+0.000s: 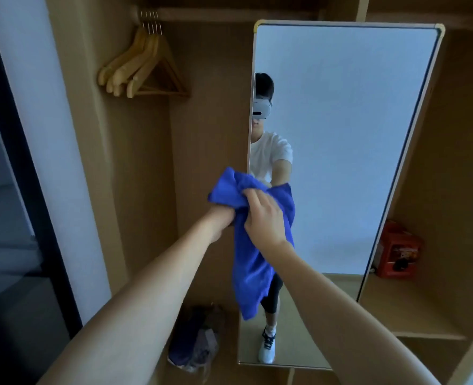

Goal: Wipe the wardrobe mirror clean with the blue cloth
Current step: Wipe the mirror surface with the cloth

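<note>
A tall wardrobe mirror [340, 134] with a pale frame stands open at the middle right, and a person in a white shirt is reflected along its left edge. The blue cloth [253, 262] hangs in front of the mirror's lower left part, bunched at the top with a long tail drooping down. My left hand [221, 219] grips the bunched cloth from below at its left side. My right hand [264, 218] clasps the cloth from the right, fingers wrapped over the fabric. Both hands sit close together just before the mirror's left edge.
Several wooden hangers [143, 70] hang on a rail at the upper left inside the wardrobe. A plastic bag with dark clothes [195, 343] lies on the wardrobe floor. A red box [399, 251] rests on the shelf behind the mirror at right. A dark door frame [16, 176] runs along the left.
</note>
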